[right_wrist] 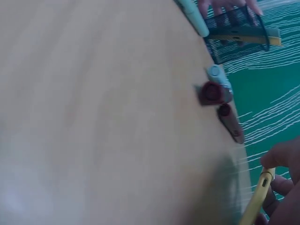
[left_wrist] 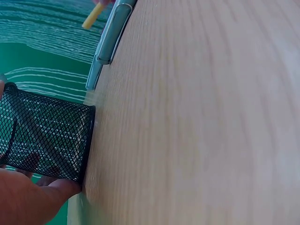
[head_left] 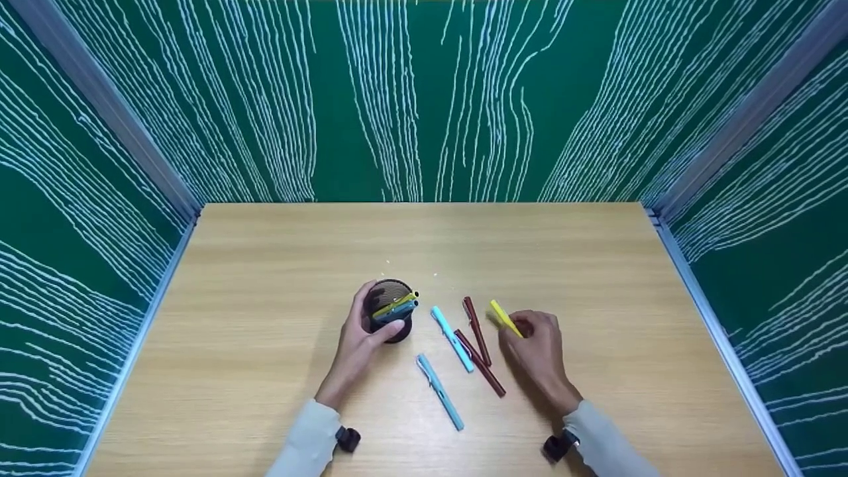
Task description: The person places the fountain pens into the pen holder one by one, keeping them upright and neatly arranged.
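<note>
My left hand (head_left: 361, 338) grips a black mesh pen cup (head_left: 392, 310) standing on the wooden table (head_left: 265, 318); a yellow pen and a blue pen (head_left: 396, 307) stick out of it. In the left wrist view the cup's mesh wall (left_wrist: 47, 136) sits against my palm (left_wrist: 28, 197). My right hand (head_left: 538, 348) pinches a yellow pen (head_left: 505, 318) just above the table, also seen as the yellow pen (right_wrist: 257, 201) in the right wrist view. Between the hands lie two light blue pens (head_left: 452, 338) (head_left: 440, 391) and two dark red pens (head_left: 476, 321) (head_left: 479, 363).
Green panels with white wavy lines (head_left: 424, 99) wall in the table on the left, back and right. Bare wood stretches behind the cup and to both sides.
</note>
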`<state>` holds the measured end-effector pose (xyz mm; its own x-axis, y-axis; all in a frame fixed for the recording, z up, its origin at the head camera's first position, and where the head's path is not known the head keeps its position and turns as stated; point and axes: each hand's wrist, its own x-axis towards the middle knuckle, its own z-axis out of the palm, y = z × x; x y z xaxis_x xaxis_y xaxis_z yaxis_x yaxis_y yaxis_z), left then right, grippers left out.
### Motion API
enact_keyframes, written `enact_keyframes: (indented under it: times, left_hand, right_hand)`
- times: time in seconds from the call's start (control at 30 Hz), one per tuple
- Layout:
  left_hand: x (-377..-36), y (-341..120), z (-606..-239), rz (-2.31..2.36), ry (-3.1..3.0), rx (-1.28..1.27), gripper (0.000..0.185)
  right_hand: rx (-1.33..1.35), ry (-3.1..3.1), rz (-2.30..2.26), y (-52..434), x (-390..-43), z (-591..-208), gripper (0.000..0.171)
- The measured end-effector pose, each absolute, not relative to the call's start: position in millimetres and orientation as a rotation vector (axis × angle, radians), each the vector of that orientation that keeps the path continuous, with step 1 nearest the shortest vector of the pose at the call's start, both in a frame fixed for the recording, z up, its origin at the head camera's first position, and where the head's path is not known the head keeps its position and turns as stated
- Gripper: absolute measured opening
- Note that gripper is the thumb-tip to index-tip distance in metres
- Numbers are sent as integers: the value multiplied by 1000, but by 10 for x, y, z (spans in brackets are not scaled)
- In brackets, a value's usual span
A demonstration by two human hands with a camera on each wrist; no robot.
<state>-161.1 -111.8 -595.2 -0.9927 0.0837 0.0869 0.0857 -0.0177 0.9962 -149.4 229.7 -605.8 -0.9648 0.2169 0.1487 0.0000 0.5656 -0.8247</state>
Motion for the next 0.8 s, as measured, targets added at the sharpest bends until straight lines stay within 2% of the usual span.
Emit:
enact_keyframes:
  times: [0.8]
  left_hand:
    - [-1621, -1107, -5964, -2241, -2187, -206, 93]
  right_hand:
    - [-66, -2464, 1421, 2341, -1598, -5671, 21]
